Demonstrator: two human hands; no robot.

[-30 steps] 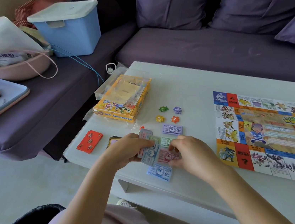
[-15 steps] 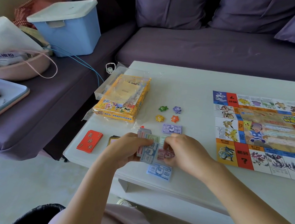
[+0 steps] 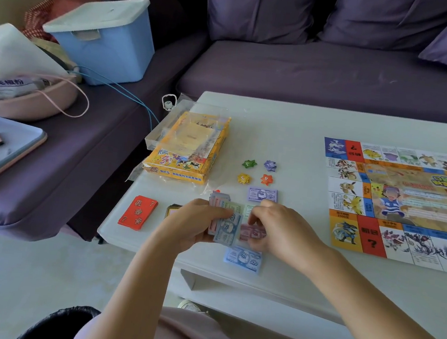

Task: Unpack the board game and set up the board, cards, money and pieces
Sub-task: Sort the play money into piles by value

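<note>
Two hands: left hand [image 3: 196, 222] grips the money stack [image 3: 227, 227]; right hand [image 3: 282, 230] pinches a pink note [image 3: 251, 233] low over the table [image 3: 315, 282].
Direction: the stack lies just left of the right fingers [image 3: 260, 216].
Long axis: stack points away from the person; sorted piles lie crosswise.
Nearer hand: right, between purple pile [image 3: 262, 195] and blue pile [image 3: 242, 259].
Likely next: set the pink note down there.

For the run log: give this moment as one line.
phase: sorting money | left hand: holds fanned banknotes | right hand: pinches pink note | table: blue note, purple note laid out | board: unfolded
</note>
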